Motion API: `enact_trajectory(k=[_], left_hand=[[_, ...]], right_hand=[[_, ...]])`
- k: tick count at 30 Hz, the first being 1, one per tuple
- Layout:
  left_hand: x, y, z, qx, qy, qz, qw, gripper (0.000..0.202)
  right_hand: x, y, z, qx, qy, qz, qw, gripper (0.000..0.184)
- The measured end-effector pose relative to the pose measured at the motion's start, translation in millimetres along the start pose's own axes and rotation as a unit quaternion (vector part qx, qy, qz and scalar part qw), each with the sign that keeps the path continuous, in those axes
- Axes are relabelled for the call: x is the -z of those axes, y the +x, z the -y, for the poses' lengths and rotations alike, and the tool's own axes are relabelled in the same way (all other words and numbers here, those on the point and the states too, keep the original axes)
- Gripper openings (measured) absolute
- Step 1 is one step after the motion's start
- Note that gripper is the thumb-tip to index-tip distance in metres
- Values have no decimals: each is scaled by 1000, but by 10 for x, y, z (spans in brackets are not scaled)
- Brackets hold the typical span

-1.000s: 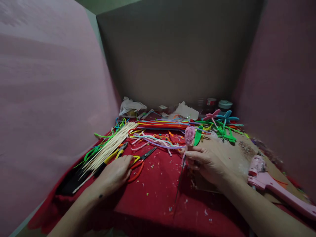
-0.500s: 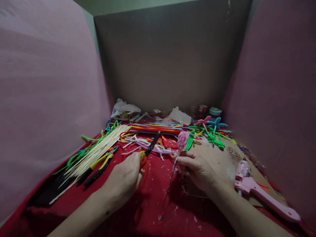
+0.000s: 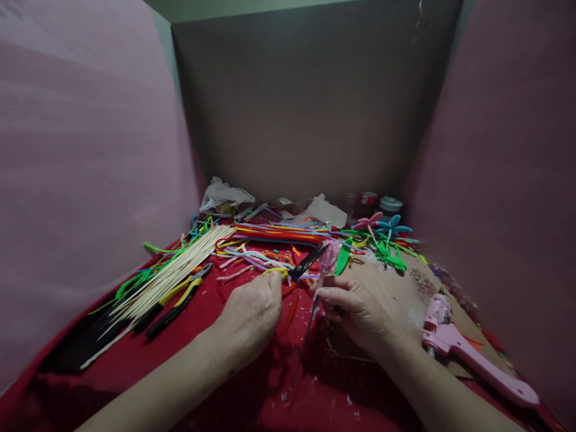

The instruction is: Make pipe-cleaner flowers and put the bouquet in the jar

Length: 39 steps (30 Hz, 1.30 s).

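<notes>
My left hand is closed round the red and yellow handles of a pair of scissors. Their dark blades point up and to the right, close to a pink fuzzy flower. That flower sits on top of a thin dark stick, which my right hand pinches just under the bloom. The stick slants down toward me over the red cloth.
Bamboo skewers and yellow-handled pliers lie at the left. Loose pipe cleaners and finished pink and blue flowers lie behind. A pink glue gun rests on cardboard at the right. Jars stand against the back wall.
My left hand picked the scissors off the cloth and carried them to the right, up to the flower. My right hand and the flower stick have stayed almost in place.
</notes>
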<state>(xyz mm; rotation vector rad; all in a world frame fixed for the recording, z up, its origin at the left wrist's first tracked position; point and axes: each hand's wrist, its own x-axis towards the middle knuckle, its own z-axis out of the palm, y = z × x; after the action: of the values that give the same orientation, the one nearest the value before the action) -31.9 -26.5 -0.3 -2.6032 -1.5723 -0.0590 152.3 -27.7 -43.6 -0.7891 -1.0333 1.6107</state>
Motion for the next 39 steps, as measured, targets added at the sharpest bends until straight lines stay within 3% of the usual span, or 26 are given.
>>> enact_trajectory(k=[12,23,39], left_hand=[[-11,-22,37,-5,20,10,1000,26],[28,-43,83,-15,-20,39,999,23],[-93,-77,68,-44,-88,34,995,15]], right_hand=[[0,-11,11,-11,-26,24,999,11],[13,-25,11,-8,-41,41,998,13],[14,-24,20,-23,-23,38,999,11]])
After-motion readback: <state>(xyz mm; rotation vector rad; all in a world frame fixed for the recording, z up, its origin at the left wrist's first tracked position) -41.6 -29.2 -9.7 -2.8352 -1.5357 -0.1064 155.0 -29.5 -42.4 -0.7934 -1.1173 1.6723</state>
